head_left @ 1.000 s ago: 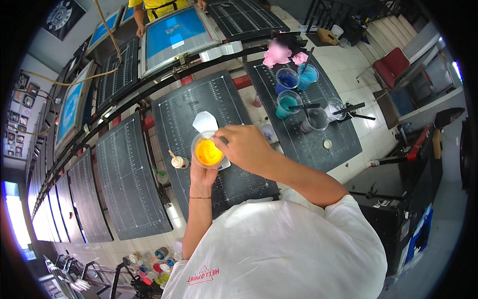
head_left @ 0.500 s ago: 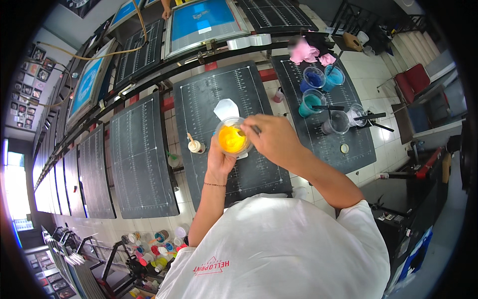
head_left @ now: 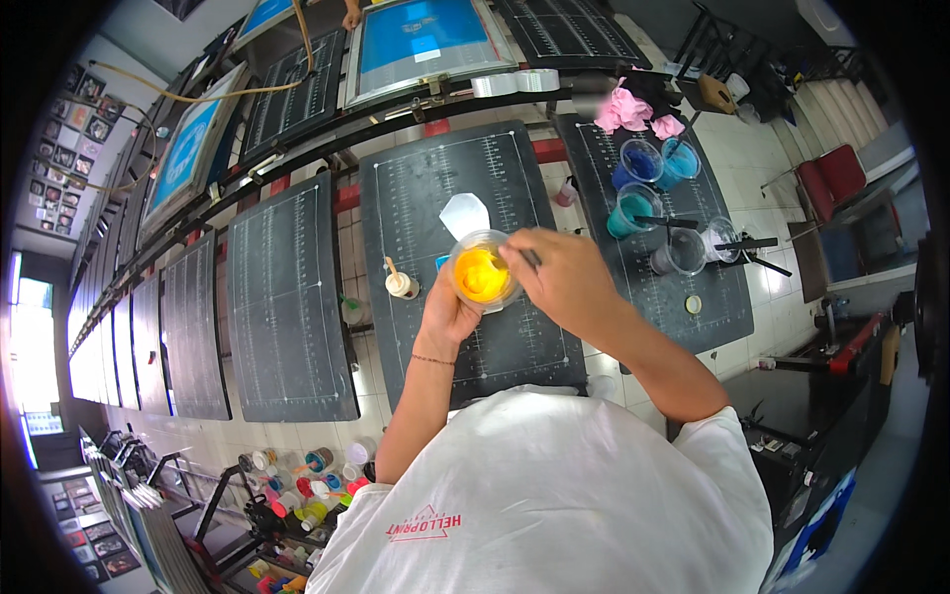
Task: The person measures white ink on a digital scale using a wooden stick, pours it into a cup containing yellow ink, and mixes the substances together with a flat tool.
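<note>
My left hand (head_left: 453, 309) is wrapped round a clear plastic cup (head_left: 511, 292) with thick yellow ink (head_left: 483, 275) in it, held over a black ruled board (head_left: 396, 188). The fingers of my right hand (head_left: 559, 272) are closed on a dark-handled stirrer (head_left: 531, 257). Its lower end dips into the ink and its tip is hidden. Just beyond the cup lies a white piece of paper or card (head_left: 465, 215). To the left stands a small open jar (head_left: 401, 285) with a wooden stick in it. A bluish and white item under the cup is mostly covered.
On the right-hand board (head_left: 708, 317) stand several clear cups, including a dark blue one (head_left: 636, 166) and a teal one (head_left: 630, 213), some with black-handled tools. Pink cloth (head_left: 623, 111) lies behind them. A blue printing screen (head_left: 426, 49) is at the back; ink pots (head_left: 319, 459) cluster lower left.
The view has shifted slightly, so most of the scene sits further right. Both hands keep their grips on the cup and stirrer; the yellow ink's surface looks different round the stirrer.
</note>
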{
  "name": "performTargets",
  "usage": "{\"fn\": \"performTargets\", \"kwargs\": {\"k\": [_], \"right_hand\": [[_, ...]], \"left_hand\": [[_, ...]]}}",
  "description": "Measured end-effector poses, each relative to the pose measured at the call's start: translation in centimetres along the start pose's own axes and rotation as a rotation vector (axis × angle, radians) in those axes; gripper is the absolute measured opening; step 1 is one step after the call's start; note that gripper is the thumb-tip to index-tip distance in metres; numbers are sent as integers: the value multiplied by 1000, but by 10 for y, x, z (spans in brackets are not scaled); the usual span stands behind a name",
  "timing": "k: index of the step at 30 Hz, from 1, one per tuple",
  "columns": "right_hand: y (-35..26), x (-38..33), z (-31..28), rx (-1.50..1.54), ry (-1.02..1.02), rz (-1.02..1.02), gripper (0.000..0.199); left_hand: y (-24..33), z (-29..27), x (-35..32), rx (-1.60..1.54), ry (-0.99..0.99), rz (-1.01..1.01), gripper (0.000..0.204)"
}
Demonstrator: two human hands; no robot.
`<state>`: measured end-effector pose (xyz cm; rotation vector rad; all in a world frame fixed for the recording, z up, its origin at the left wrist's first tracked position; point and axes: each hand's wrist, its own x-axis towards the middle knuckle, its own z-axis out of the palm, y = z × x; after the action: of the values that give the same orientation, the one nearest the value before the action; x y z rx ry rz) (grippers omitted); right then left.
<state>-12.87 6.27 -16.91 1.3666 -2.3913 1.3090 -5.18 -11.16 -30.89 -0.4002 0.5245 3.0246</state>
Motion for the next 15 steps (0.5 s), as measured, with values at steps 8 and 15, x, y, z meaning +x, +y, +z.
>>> {"fn": "performTargets", "kwargs": {"k": [8,15], "right_hand": [[-2,9,-21,-76,-237,-227,17],[-26,17,-28,-87,-317,-397,17]], "left_hand": [[3,13,-11,134,54,-164,42],[9,14,-26,37,-137,-261,40]]}}
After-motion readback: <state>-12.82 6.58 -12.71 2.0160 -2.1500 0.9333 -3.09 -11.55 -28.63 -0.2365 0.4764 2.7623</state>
